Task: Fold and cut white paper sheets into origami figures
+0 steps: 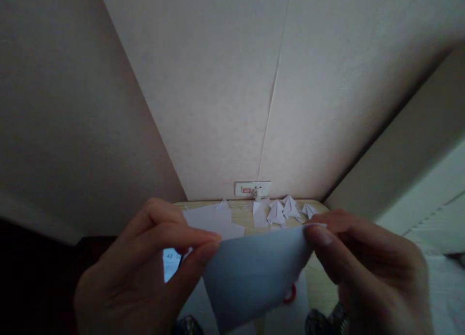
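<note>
A sheet of paper [254,274] is held up in front of me, above the table, its near face in shadow. My left hand [156,267] pinches its upper left corner between thumb and forefinger. At the upper right corner, the thumb and fingers of my right hand [363,262] grip the same sheet, and a small bit of its edge shows pale over the thumb. The sheet's right edge looks uneven. It hides much of the tabletop behind it.
Several folded paper pieces [276,213] lie at the back of the wooden table [241,214], beside white sheets [209,219]. A wall socket [253,188] holds a plug. A lit screen [170,263] shows behind my left hand. A red ring-shaped handle [290,294] peeks out past the paper.
</note>
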Demonstrator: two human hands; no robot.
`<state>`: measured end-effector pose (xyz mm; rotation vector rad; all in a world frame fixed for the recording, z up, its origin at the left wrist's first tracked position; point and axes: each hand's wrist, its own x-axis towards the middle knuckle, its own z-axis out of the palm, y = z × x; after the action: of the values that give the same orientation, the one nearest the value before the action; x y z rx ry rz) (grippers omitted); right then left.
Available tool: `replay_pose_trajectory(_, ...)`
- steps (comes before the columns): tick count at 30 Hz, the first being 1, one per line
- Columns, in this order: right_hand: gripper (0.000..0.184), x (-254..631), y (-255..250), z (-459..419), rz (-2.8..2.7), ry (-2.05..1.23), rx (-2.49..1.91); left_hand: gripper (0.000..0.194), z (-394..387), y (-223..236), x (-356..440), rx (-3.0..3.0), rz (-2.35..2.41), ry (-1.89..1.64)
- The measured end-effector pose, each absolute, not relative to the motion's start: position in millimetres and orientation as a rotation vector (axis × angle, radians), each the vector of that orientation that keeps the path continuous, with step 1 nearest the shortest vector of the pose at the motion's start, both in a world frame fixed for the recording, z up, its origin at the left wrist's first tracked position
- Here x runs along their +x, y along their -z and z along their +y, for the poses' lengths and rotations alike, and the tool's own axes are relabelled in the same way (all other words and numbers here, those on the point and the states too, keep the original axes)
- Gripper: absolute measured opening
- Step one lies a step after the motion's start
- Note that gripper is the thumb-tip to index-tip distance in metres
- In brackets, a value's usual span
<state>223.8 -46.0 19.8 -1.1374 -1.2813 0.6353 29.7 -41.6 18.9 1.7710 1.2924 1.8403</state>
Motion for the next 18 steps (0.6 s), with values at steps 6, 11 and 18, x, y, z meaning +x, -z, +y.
replay_pose_trajectory(6,0.03,224,-18,-41,-1.328,-0.693,-1.118,0.021,-39,-20,40,1.498,1.34,-1.761)
replay_pose_trajectory(11,0.033,223,-17,-39,-1.398,-0.712,-1.096,0.008,-32,-18,44,1.283,1.261,-1.562)
replay_pose_trajectory(18,0.015,228,-12,-32,-1.444,-0.752,-1.121,0.009,-30,-17,44,1.225,1.357,-1.426)
